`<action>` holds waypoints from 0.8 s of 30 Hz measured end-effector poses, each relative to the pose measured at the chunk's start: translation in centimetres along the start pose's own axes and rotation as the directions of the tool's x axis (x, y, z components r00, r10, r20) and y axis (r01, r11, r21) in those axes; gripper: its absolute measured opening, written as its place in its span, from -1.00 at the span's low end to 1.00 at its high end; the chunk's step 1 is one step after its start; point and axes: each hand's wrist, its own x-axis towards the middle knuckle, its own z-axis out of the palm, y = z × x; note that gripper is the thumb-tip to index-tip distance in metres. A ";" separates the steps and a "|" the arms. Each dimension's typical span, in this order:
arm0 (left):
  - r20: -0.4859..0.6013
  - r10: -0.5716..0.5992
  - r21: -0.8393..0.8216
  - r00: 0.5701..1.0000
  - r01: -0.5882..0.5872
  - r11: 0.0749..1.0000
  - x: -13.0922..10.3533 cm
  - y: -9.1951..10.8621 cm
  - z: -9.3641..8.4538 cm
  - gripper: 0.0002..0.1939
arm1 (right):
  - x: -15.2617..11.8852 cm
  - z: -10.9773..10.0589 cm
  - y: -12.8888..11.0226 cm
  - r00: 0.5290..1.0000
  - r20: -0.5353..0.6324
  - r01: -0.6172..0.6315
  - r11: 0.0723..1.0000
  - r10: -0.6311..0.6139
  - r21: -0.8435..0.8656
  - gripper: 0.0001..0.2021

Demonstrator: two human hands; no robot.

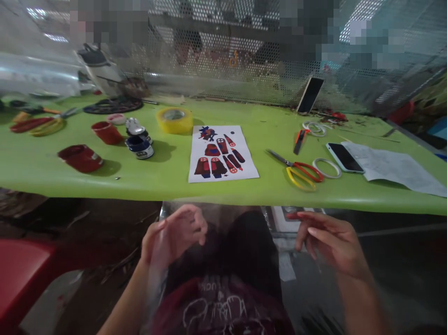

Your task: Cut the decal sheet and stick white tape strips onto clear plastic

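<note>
Below the table's front edge, a clear plastic film (216, 242) spreads over my lap as a faint sheen; its borders are hard to make out. My left hand (178, 232) has curled fingers that look hazy through the film, with the thumb at its left side. At the other side, my right hand (330, 242) has bent fingers and a thumb laid over them, apparently on the film too. On the table ahead lies a white paper sheet (249, 163) printed with red and dark blue cut-out shapes. Scissors (296, 171) with red and yellow handles lie to its right.
The green table (167, 181) carries a yellowish tape roll (174, 121), a paint jar (139, 148), red rings (81, 158), a cutter knife (299, 141) and a phone (345, 158) beside crumpled paper (398, 167). Another phone (310, 95) leans upright behind. A red stool (24, 274) stands lower left.
</note>
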 end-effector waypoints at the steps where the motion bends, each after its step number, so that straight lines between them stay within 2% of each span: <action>1: -0.101 0.024 0.010 0.995 -0.023 1.000 -0.2 0.2 -0.3 -0.63 | 0.1 -0.1 0.1 1.000 -0.010 -0.003 1.000 0.003 0.002 -0.67; 3: -0.279 0.087 0.097 0.956 -0.062 0.993 -0.6 0.5 -1.3 -0.70 | 0.1 -0.4 0.1 1.000 -0.023 0.000 1.000 0.000 -0.008 -0.66; 4: -0.335 0.119 0.153 0.935 -0.071 0.986 -0.9 0.7 -1.8 -0.70 | 0.1 -0.5 0.1 1.000 -0.026 0.002 1.000 -0.003 -0.019 -0.65; 7: -0.384 0.154 0.286 0.910 -0.041 0.957 -1.7 1.2 -3.7 -0.68 | 0.2 -0.6 0.0 1.000 -0.024 0.006 0.998 -0.007 -0.060 -0.67; 9: -0.408 0.185 0.456 0.894 0.023 0.890 -2.1 1.5 -4.7 -0.65 | 0.4 -0.2 0.1 1.000 -0.029 0.003 0.996 -0.006 -0.084 -0.70; 10: -0.421 0.249 0.593 0.872 0.057 0.803 -2.3 1.6 -4.9 -0.61 | 0.5 0.2 0.1 0.999 -0.034 0.002 0.995 -0.005 -0.096 -0.72; 11: -0.419 0.357 0.744 0.835 0.090 0.662 -2.4 1.7 -5.0 -0.57 | 0.7 0.7 0.3 0.999 -0.041 0.000 0.994 -0.004 -0.108 -0.74; 12: -0.382 0.492 0.873 0.782 0.131 0.469 -2.4 1.7 -4.7 -0.54 | 1.0 1.3 0.4 0.999 -0.048 -0.007 0.993 0.001 -0.121 -0.75; 14: -0.188 0.706 0.974 0.682 0.225 0.042 -2.5 1.4 -3.3 -0.46 | 1.6 2.7 0.5 0.998 -0.056 -0.013 0.990 0.006 -0.138 -0.78; 15: -0.078 0.741 0.955 0.667 0.264 -0.137 -2.6 1.2 -2.3 -0.43 | 1.9 3.3 0.5 0.999 -0.053 -0.005 0.991 -0.002 -0.133 -0.77; 17: 0.090 0.689 0.889 0.719 0.253 -0.381 -3.0 0.9 -0.1 -0.36 | 2.6 4.5 0.3 0.998 -0.062 0.027 0.994 -0.034 -0.108 -0.75; 19: 0.190 0.630 0.821 0.753 0.230 -0.522 -3.6 0.6 2.0 -0.43 | 3.3 5.2 -0.1 0.994 -0.083 0.063 0.995 -0.069 -0.074 -0.72; 22: 0.295 0.562 0.777 0.773 0.148 -0.612 -4.2 0.1 3.9 -0.47 | 4.2 6.1 -0.5 0.989 -0.122 0.076 0.997 -0.079 -0.023 -0.71; 24: 0.393 0.479 0.753 0.785 0.024 -0.657 -4.0 -0.6 4.8 -0.45 | 4.7 7.1 -0.3 0.992 -0.116 0.056 0.998 -0.053 0.023 -0.70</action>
